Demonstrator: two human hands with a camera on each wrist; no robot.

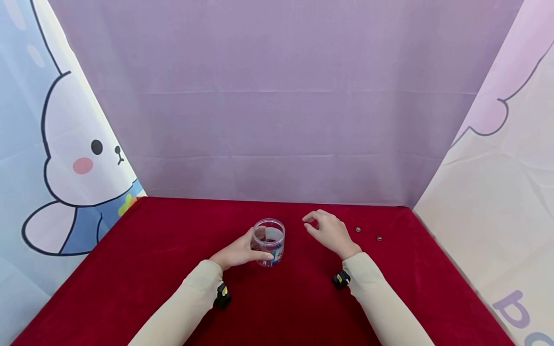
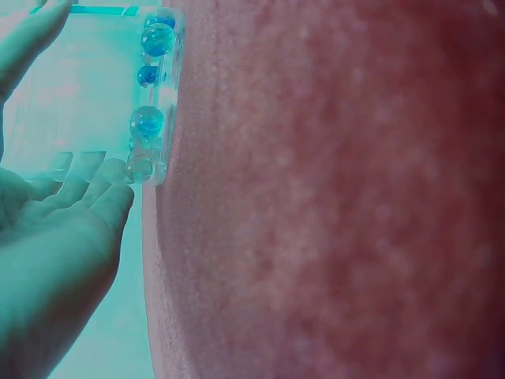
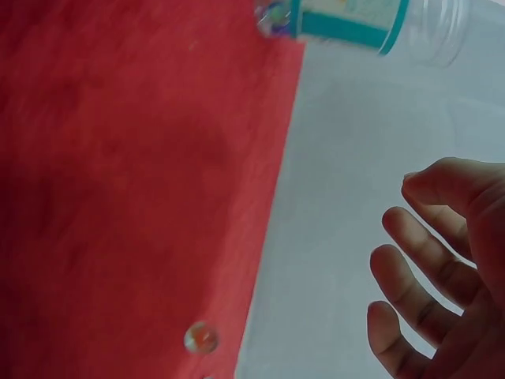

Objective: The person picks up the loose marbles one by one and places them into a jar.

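Observation:
A clear plastic jar (image 1: 274,247) without a lid stands upright on the red cloth, with a printed label on its side. My left hand (image 1: 237,251) grips it from the left, thumb across the front and fingers around the back. Several glass marbles (image 2: 147,122) lie along the jar's bottom, some of them blue. To the right of the jar, my right hand (image 1: 330,231) hovers with loosely bent fingers, thumb and forefinger apart and nothing between them. Beyond it, a small marble (image 1: 358,229) and another marble (image 1: 379,238) rest on the cloth; one shows orange inside in the right wrist view.
The red cloth (image 1: 173,240) covers the whole table. A plain lilac curtain (image 1: 268,110) hangs behind the far edge. Printed sheets flank it: a cartoon animal sheet (image 1: 86,144) on the left and a pale sheet (image 1: 497,192) on the right.

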